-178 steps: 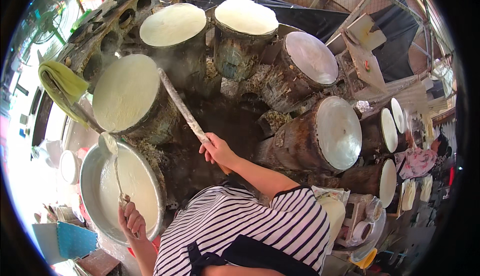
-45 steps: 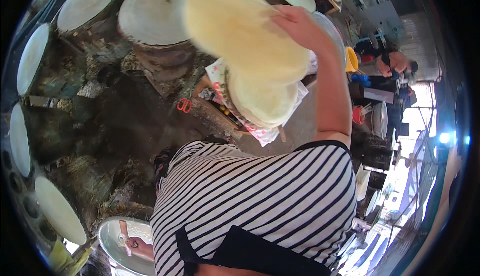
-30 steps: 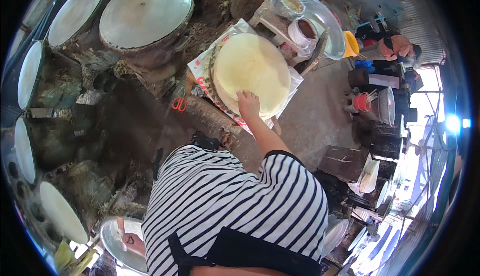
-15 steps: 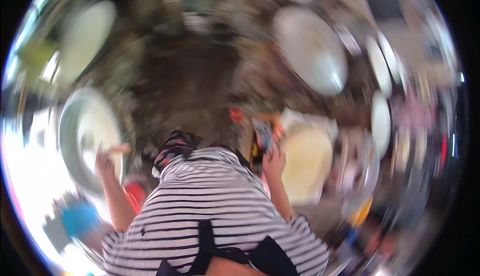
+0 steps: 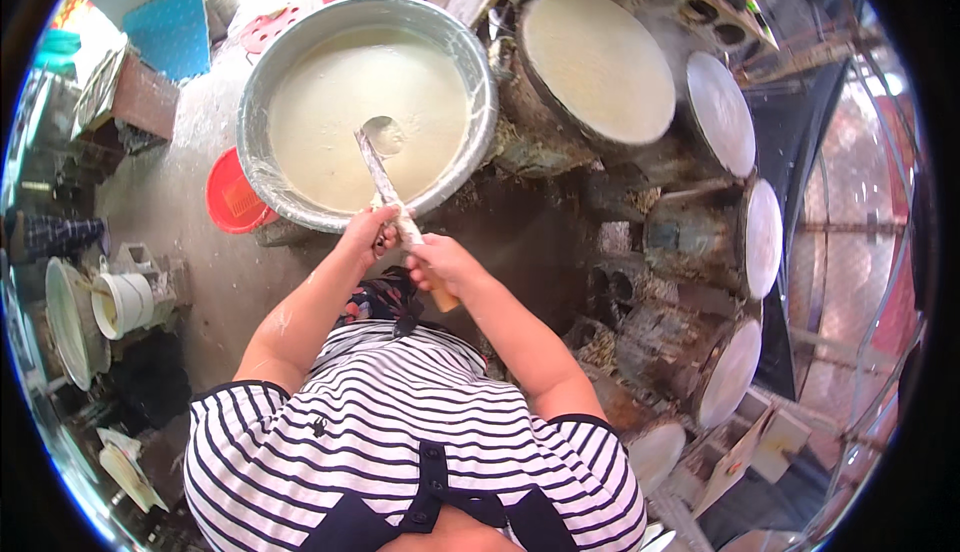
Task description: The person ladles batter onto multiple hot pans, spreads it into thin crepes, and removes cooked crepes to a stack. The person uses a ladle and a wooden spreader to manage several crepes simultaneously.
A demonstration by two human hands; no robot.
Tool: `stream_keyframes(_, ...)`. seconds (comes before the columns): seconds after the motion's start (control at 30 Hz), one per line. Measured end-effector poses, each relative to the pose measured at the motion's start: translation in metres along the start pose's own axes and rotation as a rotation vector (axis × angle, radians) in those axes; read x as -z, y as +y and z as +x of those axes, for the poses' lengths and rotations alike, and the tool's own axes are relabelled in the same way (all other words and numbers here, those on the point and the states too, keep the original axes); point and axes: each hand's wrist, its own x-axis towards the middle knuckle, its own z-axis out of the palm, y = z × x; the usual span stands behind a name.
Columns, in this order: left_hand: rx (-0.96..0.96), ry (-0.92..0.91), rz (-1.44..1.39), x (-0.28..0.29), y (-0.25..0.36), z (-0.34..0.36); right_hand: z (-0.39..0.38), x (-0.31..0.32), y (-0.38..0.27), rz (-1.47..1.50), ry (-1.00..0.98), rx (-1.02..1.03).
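A ladle (image 5: 404, 220) with a pale, batter-smeared handle slants down from the large grey basin (image 5: 470, 57) in front of me. Its round bowl rests in the creamy white batter (image 5: 320, 102). My left hand (image 5: 370, 233) is closed on the handle just off the basin's near rim. Lower down, my right hand (image 5: 447, 264) is wrapped round the same handle. A light-brown wooden end sticks out below that hand, close to my striped shirt. My fingers partly hide the grip.
A red plastic tub (image 5: 235, 192) stands left of the basin. On the right, a round stove top covered with a pale layer (image 5: 600, 67) steams, and several white round lids or plates (image 5: 722, 117) follow in a curve. A white bucket (image 5: 125, 304) sits at far left.
The view has swung left, bringing the basin from the left side to the front. My hands, wide apart before, have come together on the ladle; the right has left the round pale surface.
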Motion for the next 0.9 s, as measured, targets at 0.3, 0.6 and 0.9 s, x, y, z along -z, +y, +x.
stream_keyframes(0.3,0.023,0.258,0.082,-0.007,-0.007,0.06,0.025,0.089,-0.108,-1.677,0.367,0.18)
stream_keyframes(0.6,0.024,0.258,0.351,-0.013,-0.003,0.109,0.026,0.102,-0.137,-1.692,0.431,0.137)
stream_keyframes(0.9,0.225,-0.121,-0.428,-0.019,0.005,0.108,0.007,0.113,-0.132,-1.421,0.295,0.107)
